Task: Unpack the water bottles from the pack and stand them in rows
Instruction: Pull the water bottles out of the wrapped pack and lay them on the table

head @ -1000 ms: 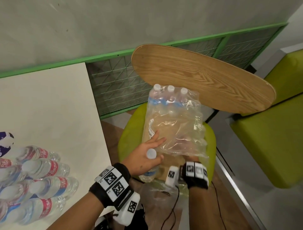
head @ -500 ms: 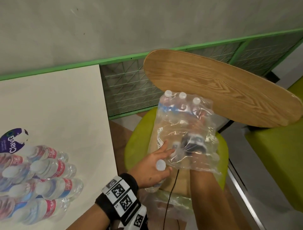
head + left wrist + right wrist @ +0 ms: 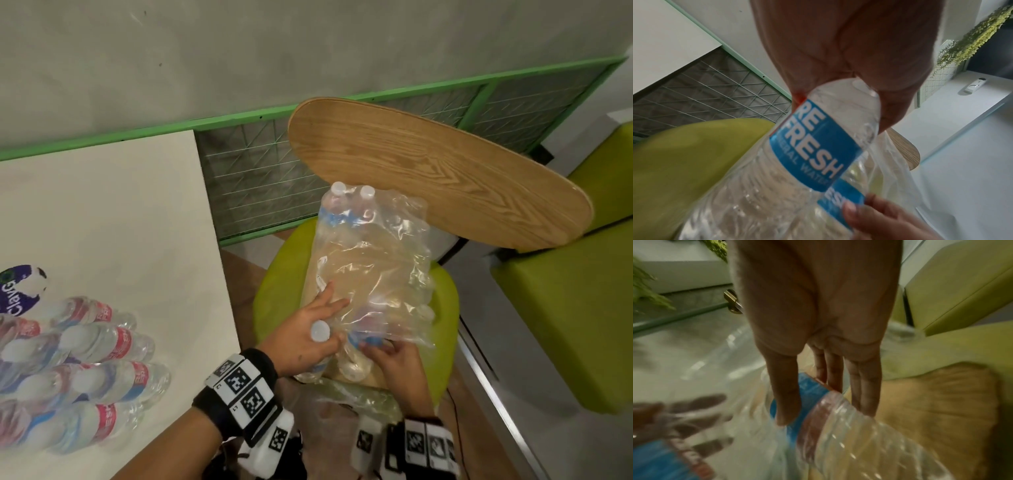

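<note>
On the green chair [image 3: 274,291], beside the table [image 3: 113,219] of lying bottles [image 3: 102,346]: plastic pack [image 3: 373,274] lengthwise toward the wooden backrest [image 3: 428,164], left hand [image 3: 301,339] gripping an upright bottle [image 3: 818,146], right hand [image 3: 397,359] apparently pinching another bottle [image 3: 838,426] lying flat.

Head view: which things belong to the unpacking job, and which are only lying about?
Job: plastic pack on the green chair; bottle in left hand; bottle in right hand; bottles on table.

Lying about: wooden board; green bench.
</note>
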`<state>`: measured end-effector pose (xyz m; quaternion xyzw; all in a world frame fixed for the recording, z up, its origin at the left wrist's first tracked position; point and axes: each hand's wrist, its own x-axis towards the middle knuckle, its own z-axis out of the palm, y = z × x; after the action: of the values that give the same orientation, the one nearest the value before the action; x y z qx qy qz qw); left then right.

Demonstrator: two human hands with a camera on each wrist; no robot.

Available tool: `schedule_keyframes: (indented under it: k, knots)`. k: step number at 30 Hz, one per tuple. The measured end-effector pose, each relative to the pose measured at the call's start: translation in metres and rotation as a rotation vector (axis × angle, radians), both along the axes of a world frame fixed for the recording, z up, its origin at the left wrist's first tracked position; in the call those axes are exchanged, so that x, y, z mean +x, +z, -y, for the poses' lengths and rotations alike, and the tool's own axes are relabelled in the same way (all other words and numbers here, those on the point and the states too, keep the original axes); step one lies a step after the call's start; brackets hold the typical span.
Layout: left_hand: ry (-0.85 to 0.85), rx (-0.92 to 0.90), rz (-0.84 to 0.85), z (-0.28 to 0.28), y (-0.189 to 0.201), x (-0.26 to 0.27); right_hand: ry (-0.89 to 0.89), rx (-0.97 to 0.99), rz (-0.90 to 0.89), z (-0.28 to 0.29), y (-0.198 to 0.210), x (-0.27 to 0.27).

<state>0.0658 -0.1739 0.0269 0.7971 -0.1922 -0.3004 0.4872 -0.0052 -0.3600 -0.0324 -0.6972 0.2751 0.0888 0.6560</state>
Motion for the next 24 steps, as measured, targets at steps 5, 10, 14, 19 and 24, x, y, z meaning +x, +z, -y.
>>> schedule_keyframes:
  k: [5, 10, 14, 19, 24]
  knots:
    - [0.049, -0.085, 0.07, -0.025, 0.008, -0.018, 0.241, 0.014, -0.015, -0.006, 0.009, -0.051]
    - [0.122, -0.107, 0.114, -0.072, 0.024, -0.043, 0.521, 0.021, -0.044, -0.032, 0.034, -0.066]
    - [0.229, -0.107, 0.181, -0.134, 0.036, -0.079, 0.73, -0.085, -0.046, -0.086, 0.048, -0.062]
    - [0.446, -0.032, 0.103, -0.233, 0.041, -0.145, 1.067, -0.194, 0.085, -0.181, 0.052, -0.062]
    - [0.892, 0.03, 0.134, -0.335, 0.022, -0.204, 1.247, -0.09, 0.146, -0.295, 0.051, -0.07]
